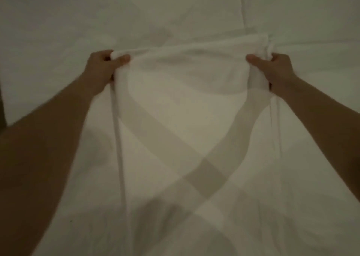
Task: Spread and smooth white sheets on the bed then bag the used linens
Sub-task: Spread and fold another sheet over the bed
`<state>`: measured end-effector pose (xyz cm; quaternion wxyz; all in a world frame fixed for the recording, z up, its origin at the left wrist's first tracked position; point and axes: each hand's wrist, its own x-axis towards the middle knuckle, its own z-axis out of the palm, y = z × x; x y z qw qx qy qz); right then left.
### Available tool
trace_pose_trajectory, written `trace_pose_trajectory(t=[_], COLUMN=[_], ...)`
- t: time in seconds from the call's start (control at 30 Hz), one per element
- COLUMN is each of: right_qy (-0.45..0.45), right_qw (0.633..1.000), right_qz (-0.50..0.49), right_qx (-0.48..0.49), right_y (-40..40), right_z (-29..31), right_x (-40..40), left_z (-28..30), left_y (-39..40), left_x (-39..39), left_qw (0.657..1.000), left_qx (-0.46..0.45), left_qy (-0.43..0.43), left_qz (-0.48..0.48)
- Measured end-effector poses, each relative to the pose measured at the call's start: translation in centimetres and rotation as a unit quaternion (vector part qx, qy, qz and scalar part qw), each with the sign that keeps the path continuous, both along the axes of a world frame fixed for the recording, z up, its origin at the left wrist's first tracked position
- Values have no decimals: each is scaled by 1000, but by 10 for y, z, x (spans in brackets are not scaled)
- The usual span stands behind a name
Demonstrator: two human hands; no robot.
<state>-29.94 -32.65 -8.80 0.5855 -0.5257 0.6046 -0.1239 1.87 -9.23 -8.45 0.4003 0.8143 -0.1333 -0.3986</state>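
A thin white sheet (187,104) hangs in front of me, held up above the bed (58,22). My left hand (103,69) grips its bunched upper left edge, thumb on top. My right hand (272,69) grips the gathered upper right edge. The cloth is stretched between both hands and falls toward me, thin enough that crossing folds show through it as darker bands. The bed under it is covered in white cloth with soft creases.
White bedding fills nearly the whole view. A seam or fold line (241,6) runs down the far right part of the bed. A dark strip (2,109) shows at the left edge, beyond the mattress.
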Motion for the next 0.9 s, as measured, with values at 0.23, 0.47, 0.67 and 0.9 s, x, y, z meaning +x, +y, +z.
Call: trace_pose_trajectory(t=[0.23, 0.47, 0.67, 0.9], right_qy=[68, 22, 49, 100], right_qw=[993, 993, 988, 960], right_qz=[48, 6, 45, 94], right_qx=[80, 113, 142, 244], right_y=[28, 83, 113, 209], right_z=[4, 7, 9, 14], right_x=[-40, -83, -116, -197], left_z=[1, -2, -4, 16], left_y=[46, 89, 123, 247], left_x=[-53, -84, -131, -253], left_qw=[987, 969, 961, 958], left_qx=[-36, -26, -36, 126], left_qy=[107, 174, 195, 219], left_qz=[117, 174, 195, 133])
